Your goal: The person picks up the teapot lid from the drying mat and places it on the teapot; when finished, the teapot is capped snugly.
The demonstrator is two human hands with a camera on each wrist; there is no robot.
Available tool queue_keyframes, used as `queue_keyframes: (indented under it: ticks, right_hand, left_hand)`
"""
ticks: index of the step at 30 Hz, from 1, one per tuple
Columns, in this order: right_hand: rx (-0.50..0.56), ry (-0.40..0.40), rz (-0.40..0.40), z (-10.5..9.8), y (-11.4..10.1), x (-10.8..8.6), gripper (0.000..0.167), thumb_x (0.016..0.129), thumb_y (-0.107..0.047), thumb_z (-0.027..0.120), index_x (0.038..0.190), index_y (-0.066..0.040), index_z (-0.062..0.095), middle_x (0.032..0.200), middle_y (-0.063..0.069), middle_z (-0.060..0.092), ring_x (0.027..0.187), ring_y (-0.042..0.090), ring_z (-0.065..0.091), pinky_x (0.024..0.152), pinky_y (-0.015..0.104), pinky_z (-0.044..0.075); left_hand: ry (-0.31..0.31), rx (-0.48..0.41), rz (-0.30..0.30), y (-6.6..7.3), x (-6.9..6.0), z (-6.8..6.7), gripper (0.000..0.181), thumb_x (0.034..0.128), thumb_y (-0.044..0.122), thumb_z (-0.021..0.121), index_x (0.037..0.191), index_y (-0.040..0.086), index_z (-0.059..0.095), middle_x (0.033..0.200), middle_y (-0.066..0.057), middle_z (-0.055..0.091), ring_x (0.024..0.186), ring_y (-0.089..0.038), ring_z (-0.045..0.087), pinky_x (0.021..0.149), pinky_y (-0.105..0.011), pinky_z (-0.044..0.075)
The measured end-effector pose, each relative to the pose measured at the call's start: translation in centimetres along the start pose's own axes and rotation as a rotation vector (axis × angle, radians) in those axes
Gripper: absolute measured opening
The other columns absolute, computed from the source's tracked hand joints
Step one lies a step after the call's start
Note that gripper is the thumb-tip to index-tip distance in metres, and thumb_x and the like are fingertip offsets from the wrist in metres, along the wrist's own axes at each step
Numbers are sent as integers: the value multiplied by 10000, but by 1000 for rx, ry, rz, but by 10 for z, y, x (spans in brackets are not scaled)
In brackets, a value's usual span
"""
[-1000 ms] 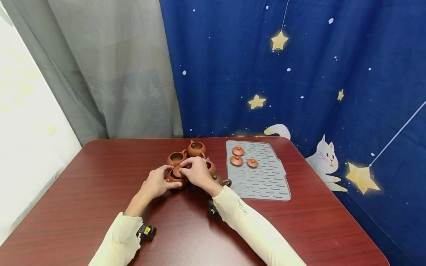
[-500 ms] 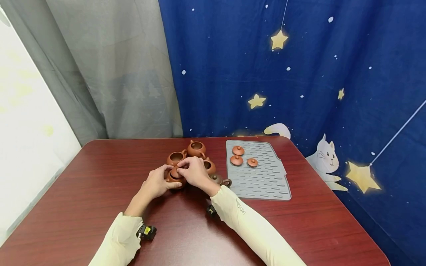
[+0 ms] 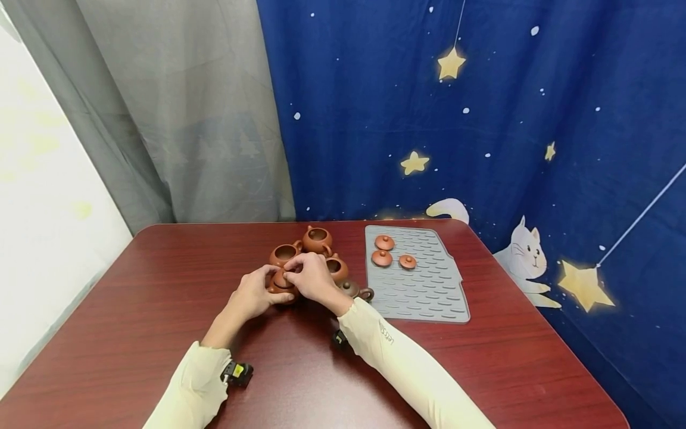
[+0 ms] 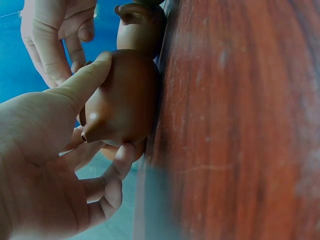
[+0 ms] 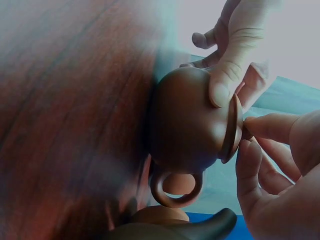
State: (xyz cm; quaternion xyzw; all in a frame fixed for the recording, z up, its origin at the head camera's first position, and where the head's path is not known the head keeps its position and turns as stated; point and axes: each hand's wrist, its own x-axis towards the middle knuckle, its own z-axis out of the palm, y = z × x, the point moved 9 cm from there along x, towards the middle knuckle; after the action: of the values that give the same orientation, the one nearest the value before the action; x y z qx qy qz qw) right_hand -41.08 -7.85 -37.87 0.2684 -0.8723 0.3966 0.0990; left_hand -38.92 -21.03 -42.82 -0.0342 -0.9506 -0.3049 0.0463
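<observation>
A reddish-brown clay teapot stands on the table, its spout toward the left wrist camera and its ring handle visible in the right wrist view. My left hand grips its body between thumb and fingers. With thumb and fingertips, my right hand pinches the knob of a lid. That lid rests at the teapot's mouth; whether it is fully seated I cannot tell. Close around are lidless brown teapots: one behind, one farther back and one at the right.
A darker teapot with its lid on stands beside my right wrist. On the grey ridged mat at the right lie three lids, at the back, below it and to the right.
The lid in my right hand has gone from tilted over the teapot's mouth to lying flatter and lower on it. My left hand keeps its grip in place.
</observation>
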Motion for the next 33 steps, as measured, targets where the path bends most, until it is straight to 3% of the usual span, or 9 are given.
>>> queue_keyframes:
  ticks: [12, 23, 33]
  right_hand:
    - [-2, -9, -2, 4, 3, -1, 69, 813, -108, 798, 881, -120, 793, 828, -71, 735, 732, -3, 618, 673, 176, 473]
    - [14, -3, -16, 3, 5, -1, 68, 818, -120, 799, 884, -135, 790, 770, -86, 713, 638, -35, 577, 622, 166, 459]
    - [30, -22, -9, 5, 7, 1, 84, 811, -135, 805, 893, -137, 786, 774, -88, 714, 638, -39, 585, 630, 169, 460]
  left_hand:
    - [-10, -1, -9, 1, -2, -1, 822, 702, 565, 841, 1326, 107, 564, 1224, -190, 636, 1102, -362, 597, 774, -561, 485]
    - [-14, 3, -9, -1, 0, 0, 820, 710, 578, 830, 1328, 112, 559, 1225, -182, 634, 1100, -353, 597, 777, -561, 483]
    - [-4, 0, 23, 0, -1, 0, 770, 741, 537, 827, 1314, 95, 561, 1204, -171, 641, 1061, -335, 610, 763, -525, 491]
